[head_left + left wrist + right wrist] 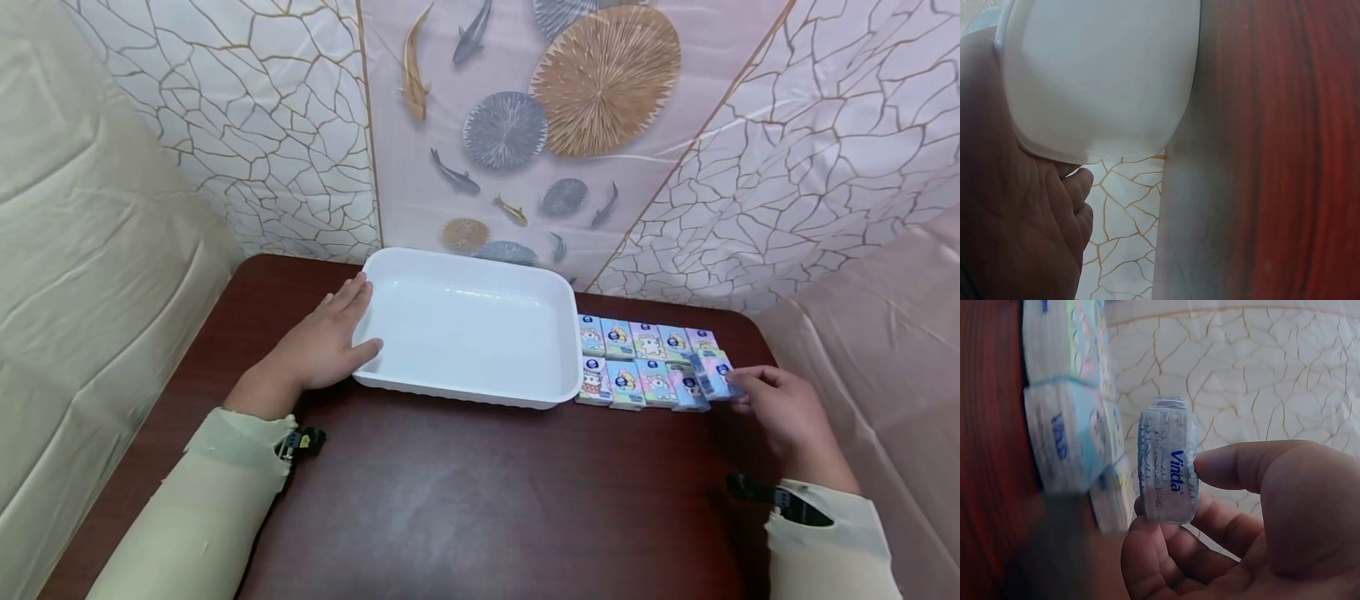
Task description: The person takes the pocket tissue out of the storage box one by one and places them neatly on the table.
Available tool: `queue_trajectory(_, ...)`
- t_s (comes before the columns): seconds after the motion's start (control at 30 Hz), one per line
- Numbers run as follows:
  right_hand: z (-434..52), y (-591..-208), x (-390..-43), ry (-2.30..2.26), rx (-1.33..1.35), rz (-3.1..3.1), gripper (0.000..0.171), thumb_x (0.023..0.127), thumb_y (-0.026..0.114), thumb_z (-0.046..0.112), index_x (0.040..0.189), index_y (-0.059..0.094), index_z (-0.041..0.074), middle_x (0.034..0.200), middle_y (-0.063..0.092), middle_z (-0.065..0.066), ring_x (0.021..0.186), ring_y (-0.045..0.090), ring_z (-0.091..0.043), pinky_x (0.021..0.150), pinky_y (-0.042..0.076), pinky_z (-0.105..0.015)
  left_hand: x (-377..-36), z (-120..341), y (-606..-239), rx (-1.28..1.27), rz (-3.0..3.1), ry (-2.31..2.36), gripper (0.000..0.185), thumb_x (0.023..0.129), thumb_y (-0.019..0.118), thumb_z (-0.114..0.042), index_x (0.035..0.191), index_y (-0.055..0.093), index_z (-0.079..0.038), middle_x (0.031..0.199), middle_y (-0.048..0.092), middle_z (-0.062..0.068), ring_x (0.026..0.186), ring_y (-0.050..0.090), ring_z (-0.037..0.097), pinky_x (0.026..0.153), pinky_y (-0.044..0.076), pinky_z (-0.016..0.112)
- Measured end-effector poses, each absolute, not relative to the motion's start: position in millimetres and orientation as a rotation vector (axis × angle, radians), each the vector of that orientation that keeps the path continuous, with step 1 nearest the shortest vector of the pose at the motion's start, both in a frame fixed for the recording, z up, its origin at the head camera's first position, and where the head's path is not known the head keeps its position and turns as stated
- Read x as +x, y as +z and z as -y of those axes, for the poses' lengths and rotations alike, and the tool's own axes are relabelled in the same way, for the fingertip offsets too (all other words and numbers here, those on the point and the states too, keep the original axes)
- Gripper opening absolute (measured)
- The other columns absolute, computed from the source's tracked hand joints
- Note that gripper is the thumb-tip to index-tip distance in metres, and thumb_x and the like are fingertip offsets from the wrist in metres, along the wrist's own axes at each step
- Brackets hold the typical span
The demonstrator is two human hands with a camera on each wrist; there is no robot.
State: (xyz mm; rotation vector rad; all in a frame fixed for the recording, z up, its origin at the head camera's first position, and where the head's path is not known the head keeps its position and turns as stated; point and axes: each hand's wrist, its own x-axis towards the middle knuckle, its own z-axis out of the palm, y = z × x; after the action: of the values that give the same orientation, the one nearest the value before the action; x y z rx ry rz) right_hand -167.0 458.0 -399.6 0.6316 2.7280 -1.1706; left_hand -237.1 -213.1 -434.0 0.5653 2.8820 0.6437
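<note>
Right hand (pixel 783 412) pinches one tissue pack (pixel 716 375) between thumb and fingers, lifted clear at the right end of the two rows of packs (pixel 645 362). Left hand (pixel 326 337) lies flat-fingered against the white tray (pixel 465 387), apparently steadying it on the table (pixel 487 500).

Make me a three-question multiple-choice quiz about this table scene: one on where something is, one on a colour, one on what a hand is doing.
1. Where do the tissue packs lie?
A. Inside the tray
B. On the table, right of the tray
C. Left of the tray

2. What colour is the tray?
A. White
B. Red
C. Black

3. What is the right hand doing?
A. Resting flat
B. Pinching one tissue pack
C. Lifting the tray

Answers: 1 B, the packs sit in two rows beside the tray's right edge. 2 A, its walls are plain white. 3 B, thumb and fingers close on a pack.
</note>
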Motion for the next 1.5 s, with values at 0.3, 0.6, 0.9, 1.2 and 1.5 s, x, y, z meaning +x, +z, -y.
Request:
queue_trajectory(0.3, -476.5, -411.3, -164.6, -1.168, 0.729, -2.679, 0.062, 0.117, 0.05, 0.047, 0.148, 0.063, -0.005, 0.106, 0.068, 0.0, 0.09, 0.066, -0.015, 0.074, 0.061, -0.028, -236.3, 212.9, -432.3, 0.562, -2.88, 0.657, 0.095, 0.113, 0.057, -0.047, 0.18, 0.006, -0.003, 0.192, -0.005, 0.011, 0.179, 0.0, 0.037, 0.144, 0.009, 0.062)
queue_trajectory(0.6, -485.8, -422.2, -160.8, -1.273, 0.768, -2.607, 0.047, 0.117, 0.053, 0.04, 0.132, 0.073, 0.0, 0.093, 0.067, 0.011, 0.084, 0.068, -0.009, 0.074, 0.063, -0.027, -236.6, 212.5, -432.8, 0.567, -2.878, 0.658, 0.095, 0.113, 0.056, -0.047, 0.18, 0.005, -0.004, 0.192, -0.005, 0.01, 0.179, 0.001, 0.036, 0.144, 0.009, 0.063)
queue_trajectory(0.9, -484.8, -427.6, -161.9, -1.218, 0.784, -2.633, 0.046, 0.116, 0.054, 0.043, 0.128, 0.076, 0.004, 0.092, 0.066, 0.01, 0.083, 0.066, -0.009, 0.072, 0.061, -0.027, -236.9, 213.7, -433.1, 0.558, -2.874, 0.653, 0.095, 0.113, 0.056, -0.048, 0.18, 0.003, -0.005, 0.192, -0.008, 0.007, 0.179, 0.0, 0.036, 0.144, 0.009, 0.062)
queue_trajectory(1.2, -483.6, -431.4, -159.8, -1.153, 0.815, -2.616, 0.052, 0.113, 0.061, 0.052, 0.131, 0.075, 0.006, 0.094, 0.065, 0.008, 0.089, 0.061, -0.015, 0.073, 0.057, -0.03, -238.8, 212.6, -435.4, 0.565, -2.866, 0.65, 0.096, 0.113, 0.056, -0.049, 0.181, 0.002, -0.007, 0.192, -0.008, 0.006, 0.179, -0.002, 0.035, 0.144, 0.008, 0.062)
queue_trajectory(1.5, -477.8, -431.0, -161.8, -1.127, 0.854, -2.634, 0.066, 0.112, 0.057, 0.057, 0.146, 0.068, 0.002, 0.116, 0.066, -0.001, 0.094, 0.062, -0.014, 0.074, 0.058, -0.027, -237.0, 215.4, -430.4, 0.592, -2.88, 0.67, 0.102, 0.112, 0.053, -0.064, 0.181, 0.005, -0.006, 0.192, -0.003, 0.01, 0.179, -0.001, 0.037, 0.144, 0.009, 0.062)
